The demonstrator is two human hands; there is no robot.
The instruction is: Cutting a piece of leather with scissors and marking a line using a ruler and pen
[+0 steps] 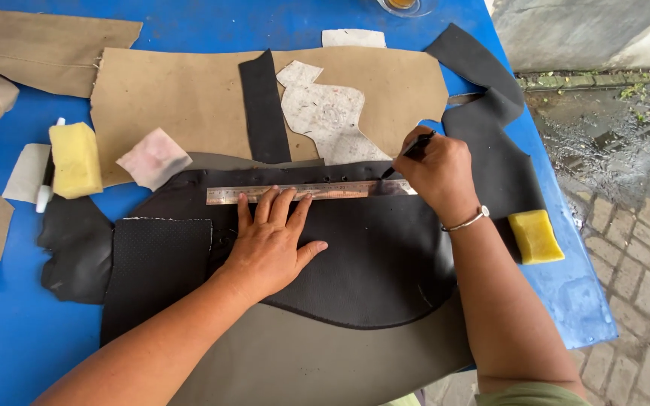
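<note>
My left hand [271, 242] lies flat, fingers spread, on a large black fabric piece [374, 259], its fingertips pressing a metal ruler [310, 192] that lies across the piece's upper edge. My right hand [436, 174] grips a black pen [410, 153], its tip touching the fabric at the ruler's right end. A bracelet sits on the right wrist. A perforated black piece [156, 259] lies left of my left hand, over a grey-green sheet [317, 361].
A blue table [9, 331] carries tan sheets [182, 98], a black strip [263, 109], a white speckled pattern piece [329, 113], a pink-white scrap [153, 158], two yellow sponges [75, 158] [536, 235] and more black fabric [490, 135]. Wet paving lies beyond the right edge.
</note>
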